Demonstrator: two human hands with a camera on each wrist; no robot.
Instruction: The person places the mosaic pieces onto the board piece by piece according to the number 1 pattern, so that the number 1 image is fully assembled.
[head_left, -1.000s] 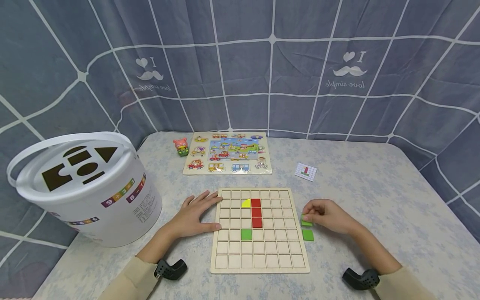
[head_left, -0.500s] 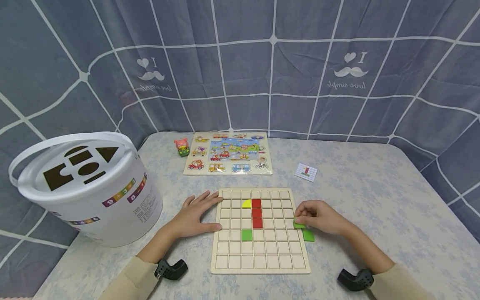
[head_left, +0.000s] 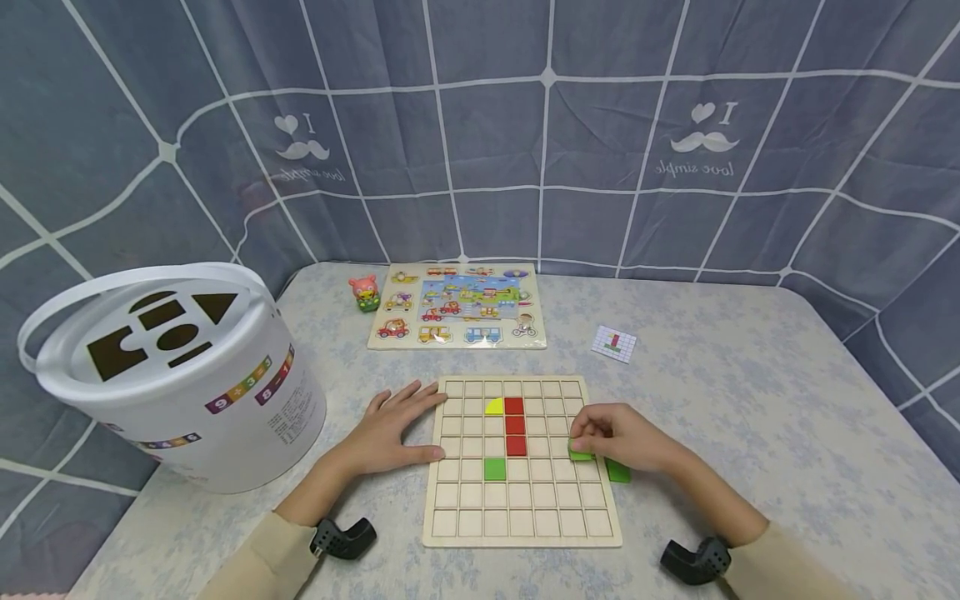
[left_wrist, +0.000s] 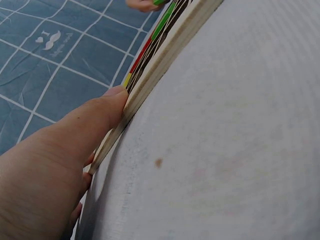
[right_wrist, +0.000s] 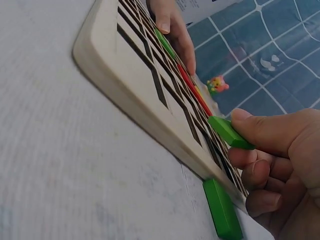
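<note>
Start at the left: your left hand lies flat on the tabletop, fingers straight, its thumb pressed against the left edge of the wooden grid board and holding nothing. On the board, a yellow quarter-round piece sits beside a column of three red squares, and one green square lies a row below and to the left of that column. Further right, your right hand has its grip pinched on a green square tile, thumb above and fingers beneath, as the right wrist view shows. The tile hangs tilted just over the board's right-hand columns, so the red column and the open cells beside it lie to the left of your grip. A second green tile lies on the tabletop, touching the board's right edge, just beneath that hand.
</note>
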